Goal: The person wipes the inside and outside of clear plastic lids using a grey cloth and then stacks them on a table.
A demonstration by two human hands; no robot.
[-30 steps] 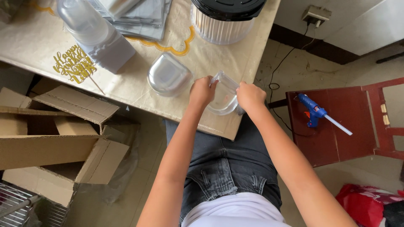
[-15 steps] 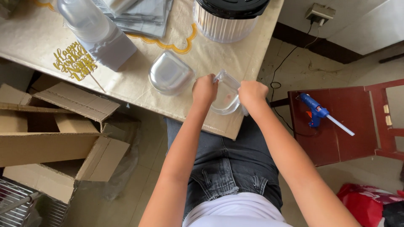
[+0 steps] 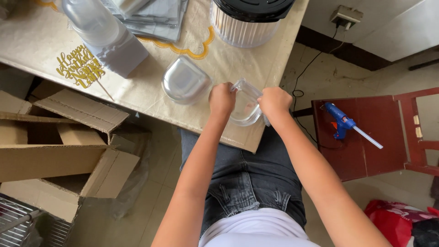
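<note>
We look down on a table draped in a cream cloth with a yellow scalloped border, standing on a tiled floor with open cardboard boxes at the left and a dark red chair at the right. A blue glue gun lies on the chair seat, its clear stick pointing toward the chair's right side.

Much is cut off. At the top edge we see only the lower part of a ribbed white container with a black lid, part of a stack of grey flat packs, and a clear plastic bottle-like piece whose top is out of the picture. A red bag at the lower right is partly cropped. We cannot make out the inside of the clear plastic container, since it is transparent and both hands cover its sides.

Our left hand is curled tight on the container's left edge, fingers folded under so we cannot see them. Our right hand is closed likewise on its right edge. The container sits near the table's front edge, between the two hands, its rim tilted up slightly.

Just left of it lies a second, rounded clear plastic lid, apart from the hands. A gold cake topper rests further left, its stick slanting toward the table's edge.
</note>
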